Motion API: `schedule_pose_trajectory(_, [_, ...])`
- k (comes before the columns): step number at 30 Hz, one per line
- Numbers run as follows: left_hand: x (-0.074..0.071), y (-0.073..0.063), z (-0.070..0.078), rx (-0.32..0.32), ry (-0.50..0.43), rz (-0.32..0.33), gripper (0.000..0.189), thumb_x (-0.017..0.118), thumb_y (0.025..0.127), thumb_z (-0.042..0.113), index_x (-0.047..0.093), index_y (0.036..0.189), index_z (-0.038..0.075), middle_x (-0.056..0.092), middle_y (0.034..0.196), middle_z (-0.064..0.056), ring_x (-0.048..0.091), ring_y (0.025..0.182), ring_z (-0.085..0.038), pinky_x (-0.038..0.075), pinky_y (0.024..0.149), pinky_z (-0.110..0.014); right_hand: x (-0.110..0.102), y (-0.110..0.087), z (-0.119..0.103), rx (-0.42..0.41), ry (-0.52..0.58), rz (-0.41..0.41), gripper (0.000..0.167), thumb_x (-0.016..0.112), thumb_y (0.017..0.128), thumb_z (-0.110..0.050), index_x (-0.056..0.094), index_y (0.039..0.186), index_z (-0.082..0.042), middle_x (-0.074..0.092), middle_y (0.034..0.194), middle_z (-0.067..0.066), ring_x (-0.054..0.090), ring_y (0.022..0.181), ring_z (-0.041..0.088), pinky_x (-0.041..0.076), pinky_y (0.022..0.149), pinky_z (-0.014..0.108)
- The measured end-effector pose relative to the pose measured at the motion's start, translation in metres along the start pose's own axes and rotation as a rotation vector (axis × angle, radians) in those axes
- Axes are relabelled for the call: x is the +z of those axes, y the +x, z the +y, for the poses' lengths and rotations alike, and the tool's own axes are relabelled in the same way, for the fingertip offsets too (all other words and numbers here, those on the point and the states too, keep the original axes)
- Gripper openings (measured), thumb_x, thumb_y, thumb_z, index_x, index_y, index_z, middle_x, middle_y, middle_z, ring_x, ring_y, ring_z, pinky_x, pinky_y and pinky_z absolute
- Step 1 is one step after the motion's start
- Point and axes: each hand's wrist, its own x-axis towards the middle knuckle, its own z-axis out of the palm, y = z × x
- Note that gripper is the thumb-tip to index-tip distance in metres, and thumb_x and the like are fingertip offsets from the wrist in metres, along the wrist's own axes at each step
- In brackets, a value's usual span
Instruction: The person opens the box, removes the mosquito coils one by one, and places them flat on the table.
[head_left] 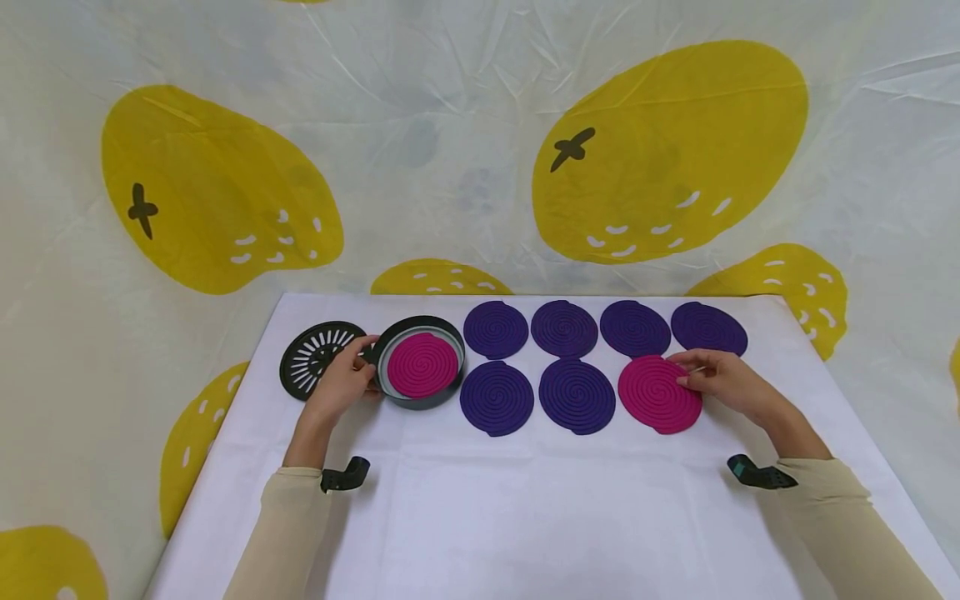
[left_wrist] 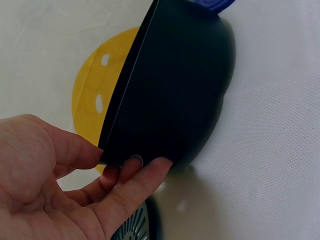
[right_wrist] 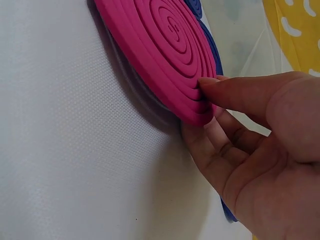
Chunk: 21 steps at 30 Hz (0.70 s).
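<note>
On the left, a round dark tin (head_left: pixel 423 403), a mosquito coil holder, has a pink coil (head_left: pixel 422 365) lying inside it. My left hand (head_left: pixel 345 379) pinches the tin's edge; in the left wrist view, its thumb is at the rim and its fingers lie against the dark outer wall (left_wrist: pixel 170 75). Toward the right, my right hand (head_left: pixel 716 379) holds a second pink mosquito coil (head_left: pixel 656 396) by its edge. The right wrist view has the thumb on top of that coil (right_wrist: pixel 170 50) and fingers beneath, with its near edge raised over the cloth.
A slotted dark lid (head_left: pixel 291 371) lies left of the tin, partly behind the left hand. Several purple coils (head_left: pixel 564 329) form a back row, with two more purple coils (head_left: pixel 577 397) in front. Behind the white table (head_left: pixel 555 517) hangs a lemon-patterned cloth (head_left: pixel 442 183).
</note>
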Motion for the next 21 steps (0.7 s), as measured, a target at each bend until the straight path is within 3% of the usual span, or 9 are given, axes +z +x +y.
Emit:
schedule_pose_trajectory(12, [-0.001, 0.000, -0.003, 0.008, -0.014, -0.002, 0.055, 0.043, 0.103, 0.000, 0.038, 0.156, 0.015, 0.052, 0.106, -0.026, 0.069, 0.084, -0.029, 0.063, 0.078, -0.040, 0.001, -0.001, -0.007, -0.013, -0.058, 0.001, 0.035, 0.062, 0.097, 0.000, 0.060, 0.131, 0.010, 0.066, 0.120, 0.028, 0.065, 0.092, 0.005, 0.057, 0.076, 0.021])
schedule_pose_trajectory(21, [0.000, 0.001, -0.002, 0.012, -0.012, -0.002, 0.054, 0.043, 0.104, -0.001, 0.037, 0.156, 0.013, 0.052, 0.106, -0.026, 0.070, 0.087, -0.030, 0.063, 0.079, -0.040, 0.001, 0.000, -0.017, -0.015, -0.101, -0.012, 0.034, 0.061, 0.098, -0.001, 0.060, 0.130, 0.011, 0.066, 0.122, 0.028, 0.067, 0.098, 0.016, 0.055, 0.078, 0.018])
